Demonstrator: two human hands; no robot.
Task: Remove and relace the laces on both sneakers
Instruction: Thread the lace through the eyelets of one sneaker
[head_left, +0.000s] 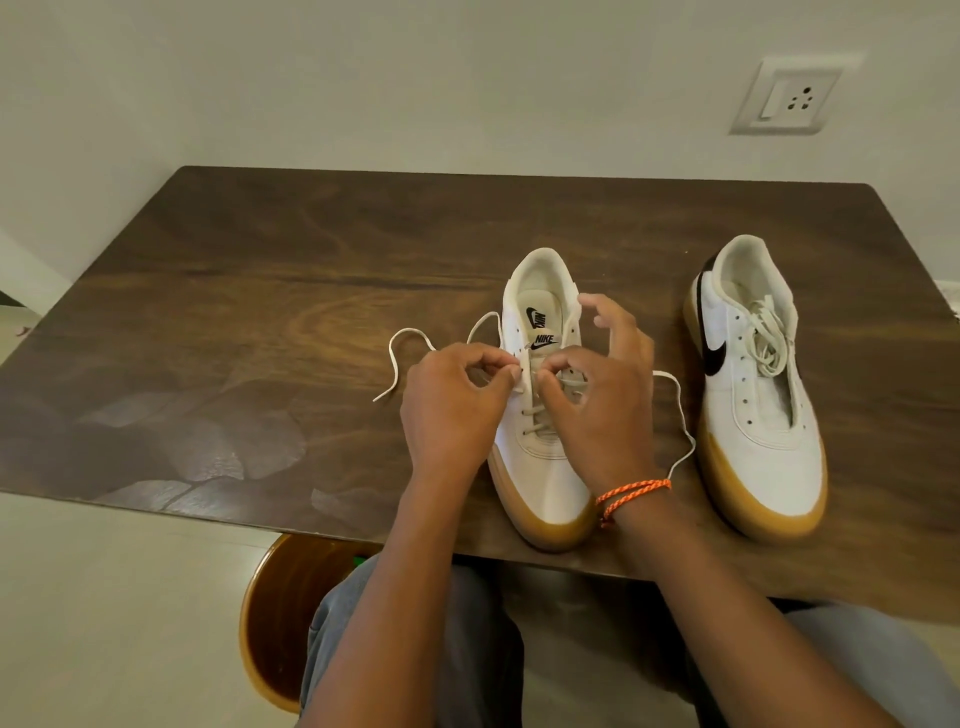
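On the dark brown wooden counter (208, 291) the loose left end of the cream flat shoelace (410, 343) loops out over the wood, well clear of the shoe. Next comes the left hand (449, 410), its grip closed in a thumb-and-forefinger pinch on the lace right at the eyelet row. Under both hands stands the nearer white leather sneaker with a gum sole (543, 415), toe towards the sitter, its lower eyelets already crossed with lace and the upper ones bare. The right hand (597, 410), wearing an orange cord bracelet (631, 493), pinches the lace over the tongue with thumb and forefinger while its other fingers are lifted and spread; the right lace end trails past the wrist. Further right sits the second white gum-soled sneaker with a black swoosh (758, 384), its lace lying bunched inside it and its eyelets unthreaded.

To do this crossing well, I would say: keep the lace flat, feed the tip cleanly through the next eyelet, then even up both ends before pulling snug.
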